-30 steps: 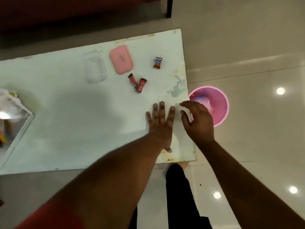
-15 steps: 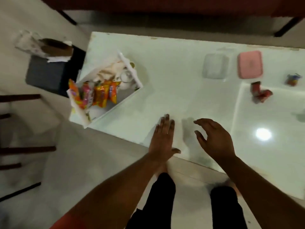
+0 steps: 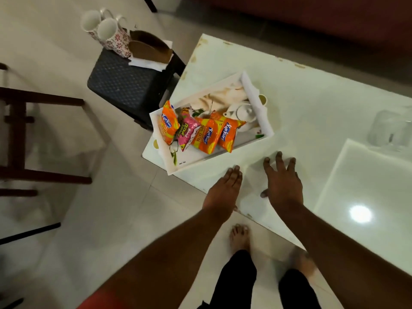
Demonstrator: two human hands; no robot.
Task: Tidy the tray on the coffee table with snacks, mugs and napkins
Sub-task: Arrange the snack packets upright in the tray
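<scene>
Reaching over the table (image 3: 312,97) beside the tray (image 3: 255,101): left hand (image 3: 223,192) flat, fingers together; right hand (image 3: 283,186) spread wide; both holding nothing. Snack bags (image 3: 206,137) lying in the tray.

White rectangular tray (image 3: 223,156) on the left end of the glossy white tabletop (image 3: 301,103), orange snack packets (image 3: 206,137) in its left half, white teapot (image 3: 242,112) right of them (same tray), two floral mugs (image 3: 108,32) beside a brown napkin holder (image 3: 147,49) on the dark stool (image 3: 124,83) further left

Home living room, white coffee table (image 3: 312,103), tiled floor (image 3: 116,219), red sofa (image 3: 312,16) behind, floral mugs (image 3: 108,33) on a stool (image 3: 127,83)
</scene>
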